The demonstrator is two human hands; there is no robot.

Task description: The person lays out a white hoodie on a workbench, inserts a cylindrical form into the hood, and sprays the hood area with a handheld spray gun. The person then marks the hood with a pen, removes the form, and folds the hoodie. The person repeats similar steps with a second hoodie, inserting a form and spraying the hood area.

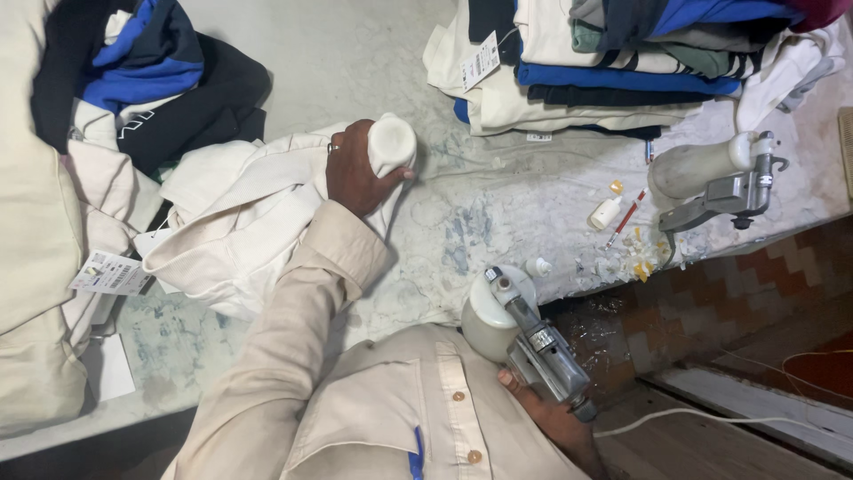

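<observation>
My left hand grips a white round bottle or cup, pressed against a rumpled cream garment on the stained worktable. A ring shows on one finger. My right hand holds a metal spray gun with a white reservoir cup, low near my chest at the table's front edge. A white cord trails off from it to the right.
A second spray gun rests at the table's right end beside a small bottle and a red pen. Folded clothes are stacked at the back right, more garments piled left. Patterned floor lies below right.
</observation>
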